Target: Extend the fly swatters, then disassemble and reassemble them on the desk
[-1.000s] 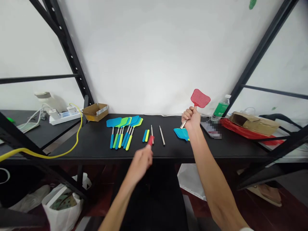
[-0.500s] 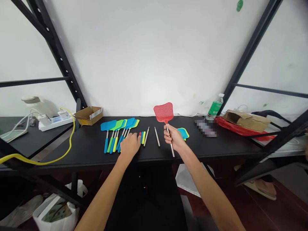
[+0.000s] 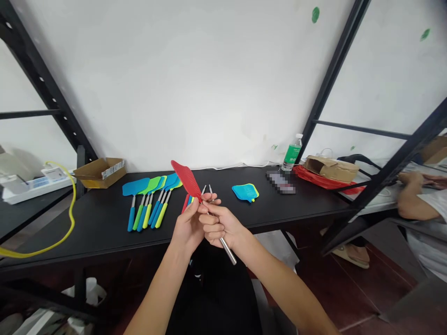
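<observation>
Above the desk's front edge I hold a red fly swatter (image 3: 187,178), tilted with its mesh head up to the left. My right hand (image 3: 222,225) is wrapped round its metal rod, whose bare end sticks out below. The fingers of my left hand (image 3: 189,227) pinch the neck where head and rod meet. Behind my hands lie coloured grip sleeves (image 3: 185,204) and thin metal rods (image 3: 210,189), partly hidden. Several fly swatters with blue and green heads (image 3: 135,187) lie in a row to the left. A small stack of blue and yellow swatter heads (image 3: 245,191) lies to the right.
An open cardboard box (image 3: 100,173) stands at the back left, near a yellow cable (image 3: 72,204) and a power strip (image 3: 38,188). At the right are a green-labelled bottle (image 3: 292,153), a blurred item (image 3: 281,182) and a red bag (image 3: 310,177). Another person's arm (image 3: 419,197) shows far right.
My left hand has left the sleeves on the desk and taken hold of the swatter's neck. The swatter has come lower and left, tilting over. The view has shifted right.
</observation>
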